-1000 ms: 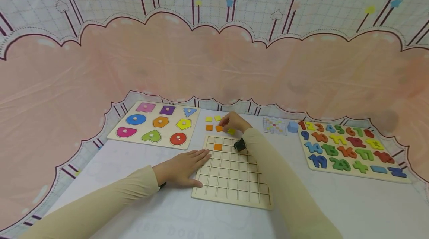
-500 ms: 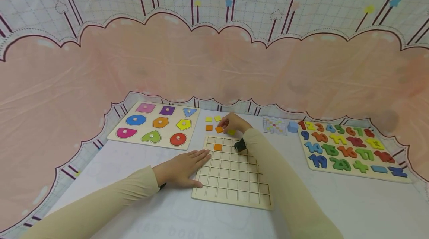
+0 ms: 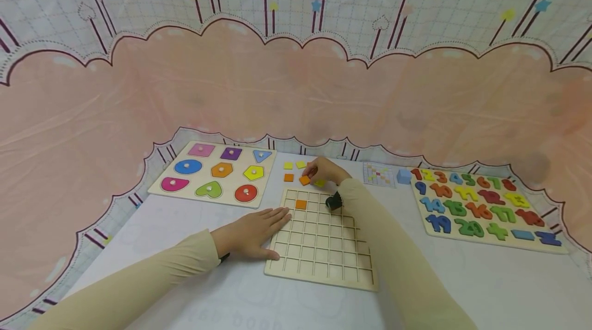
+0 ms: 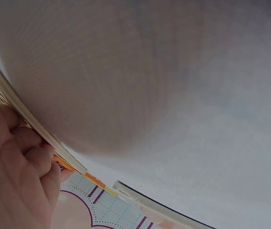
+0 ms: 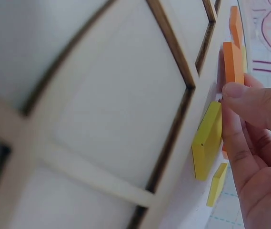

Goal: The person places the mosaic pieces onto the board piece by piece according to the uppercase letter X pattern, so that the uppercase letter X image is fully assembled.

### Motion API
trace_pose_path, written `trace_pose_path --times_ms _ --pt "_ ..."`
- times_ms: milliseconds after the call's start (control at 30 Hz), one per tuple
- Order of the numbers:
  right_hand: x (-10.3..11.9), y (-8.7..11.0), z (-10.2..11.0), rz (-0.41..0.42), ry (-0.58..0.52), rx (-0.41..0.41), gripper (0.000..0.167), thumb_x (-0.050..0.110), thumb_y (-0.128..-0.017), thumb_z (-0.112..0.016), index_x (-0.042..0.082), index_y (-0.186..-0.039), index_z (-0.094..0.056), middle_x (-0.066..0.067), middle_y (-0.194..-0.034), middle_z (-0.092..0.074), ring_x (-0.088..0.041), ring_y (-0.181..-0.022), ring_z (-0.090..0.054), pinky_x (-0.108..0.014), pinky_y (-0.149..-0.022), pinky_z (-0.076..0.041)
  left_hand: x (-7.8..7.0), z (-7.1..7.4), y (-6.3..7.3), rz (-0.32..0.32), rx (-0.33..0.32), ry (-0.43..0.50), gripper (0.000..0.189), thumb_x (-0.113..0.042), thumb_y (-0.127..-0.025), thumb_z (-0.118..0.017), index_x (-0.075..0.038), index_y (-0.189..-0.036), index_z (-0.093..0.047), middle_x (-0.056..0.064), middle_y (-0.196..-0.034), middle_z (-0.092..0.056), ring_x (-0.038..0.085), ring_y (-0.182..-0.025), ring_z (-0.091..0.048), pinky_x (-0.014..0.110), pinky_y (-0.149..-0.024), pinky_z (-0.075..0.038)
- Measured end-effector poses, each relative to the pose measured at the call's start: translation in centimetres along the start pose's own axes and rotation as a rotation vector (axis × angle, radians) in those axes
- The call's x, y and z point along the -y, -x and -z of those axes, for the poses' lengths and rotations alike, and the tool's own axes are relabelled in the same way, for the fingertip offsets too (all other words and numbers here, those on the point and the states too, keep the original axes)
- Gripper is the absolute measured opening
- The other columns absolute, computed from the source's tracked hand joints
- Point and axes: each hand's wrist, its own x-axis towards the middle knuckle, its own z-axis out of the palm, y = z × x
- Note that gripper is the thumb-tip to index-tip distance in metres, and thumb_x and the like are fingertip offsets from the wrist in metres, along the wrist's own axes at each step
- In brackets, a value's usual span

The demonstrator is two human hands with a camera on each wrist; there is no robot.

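With its fingers spread, my left hand (image 3: 252,231) rests along the left edge of a wooden grid board (image 3: 320,255); its fingers show at that edge in the left wrist view. One orange square tile (image 3: 301,204) lies in a cell near the board's top left. Beyond the far edge, my right hand (image 3: 327,169) pinches another orange tile (image 5: 231,62) between thumb and fingers, close over the table. Yellow tiles (image 5: 207,143) lie just beside those fingers in the right wrist view. A further orange tile (image 3: 289,178) sits to the left of the pinched one.
A shape puzzle board (image 3: 231,181) with knobbed pieces lies at the back left. To the right lie a number puzzle board (image 3: 444,231), a blue block (image 3: 404,176) and a printed pattern card (image 3: 379,173). A patterned cloth (image 3: 296,93) hangs behind the table.
The orange tile at my right fingertips has turned and shifted slightly to the right along with the hand. My left hand has stayed still on the board.
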Motion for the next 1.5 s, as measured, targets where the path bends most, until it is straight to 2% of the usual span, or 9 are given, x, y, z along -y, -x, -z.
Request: trace_pose_path --times_ms 133,200,367,467,700,1100,1333,1500 --pt "-0.3 -0.2 0.1 -0.015 -0.008 0.005 0.026 -0.008 -0.078 -0.068 -0.003 -0.104 -0.070 -0.017 -0.105 -0.069 -0.020 -0.087 -0.062 -0.028 -0.084 -0.053 0.0 -0.1 -0.1 0.002 0.001 -0.001 0.091 -0.069 -0.086 -0.043 -0.012 -0.152 -0.015 0.005 -0.159 -0.015 0.020 -0.147 -0.017 0.036 -0.119 -0.021" --pt "-2.1 -1.4 0.0 0.002 -0.032 0.007 0.026 -0.005 -0.076 -0.072 0.004 -0.100 -0.073 -0.010 -0.100 -0.071 -0.016 -0.085 -0.061 -0.027 -0.081 -0.054 0.0 -0.1 -0.1 0.003 0.002 -0.002 0.092 -0.069 -0.086 -0.043 -0.012 -0.152 -0.015 0.005 -0.159 -0.015 0.020 -0.147 -0.017 0.036 -0.119 -0.021" --pt "-2.2 -1.3 0.2 0.002 -0.035 0.007 0.026 -0.003 -0.077 -0.072 0.007 -0.101 -0.073 -0.008 -0.102 -0.071 -0.017 -0.090 -0.063 -0.028 -0.083 -0.053 0.0 -0.1 0.0 0.009 0.004 0.008 0.091 -0.069 -0.085 -0.043 -0.012 -0.152 -0.015 0.004 -0.159 -0.015 0.020 -0.147 -0.016 0.037 -0.119 -0.021" --pt "-0.8 -0.2 0.3 -0.030 -0.011 -0.010 0.026 -0.003 -0.079 -0.070 0.002 -0.105 -0.071 -0.013 -0.108 -0.069 -0.020 -0.095 -0.064 -0.030 -0.088 -0.053 -0.1 0.0 0.0 0.013 0.003 0.015 0.091 -0.068 -0.085 -0.044 -0.012 -0.152 -0.015 0.004 -0.159 -0.014 0.020 -0.147 -0.016 0.037 -0.119 -0.021" --pt "-0.1 0.6 0.4 -0.004 0.003 -0.031 0.025 0.003 -0.079 -0.073 0.001 -0.104 -0.070 -0.014 -0.104 -0.069 -0.011 -0.080 -0.059 -0.019 -0.077 -0.051 -0.1 0.0 0.0 0.006 0.000 0.007 0.091 -0.068 -0.086 -0.044 -0.011 -0.152 -0.015 0.005 -0.159 -0.015 0.020 -0.147 -0.017 0.037 -0.119 -0.021" --pt "0.2 3.5 1.0 0.099 -0.123 -0.054 0.022 -0.003 -0.081 -0.067 -0.004 -0.103 -0.067 -0.013 -0.090 -0.066 -0.012 -0.076 -0.058 -0.022 -0.073 -0.051 0.0 0.2 0.1 -0.003 -0.011 0.014 0.091 -0.067 -0.086 -0.044 -0.011 -0.152 -0.015 0.006 -0.159 -0.014 0.022 -0.147 -0.016 0.038 -0.119 -0.021" --pt "0.3 5.7 0.6 0.084 -0.185 -0.045 0.021 -0.002 -0.079 -0.070 -0.002 -0.099 -0.068 -0.007 -0.084 -0.065 -0.011 -0.074 -0.058 -0.022 -0.071 -0.052 -0.1 0.4 0.1 -0.005 -0.005 0.018 0.091 -0.067 -0.087 -0.044 -0.010 -0.151 -0.015 0.007 -0.159 -0.014 0.022 -0.147 -0.016 0.038 -0.119 -0.021" --pt "0.5 7.1 -0.1 0.084 -0.202 -0.039 0.020 -0.003 -0.078 -0.071 -0.002 -0.098 -0.068 -0.010 -0.085 -0.066 -0.013 -0.074 -0.059 -0.024 -0.071 -0.053 -0.1 0.4 0.1 0.001 -0.005 0.024 0.091 -0.066 -0.086 -0.045 -0.010 -0.151 -0.016 0.007 -0.159 -0.015 0.022 -0.147 -0.017 0.038 -0.119 -0.022"
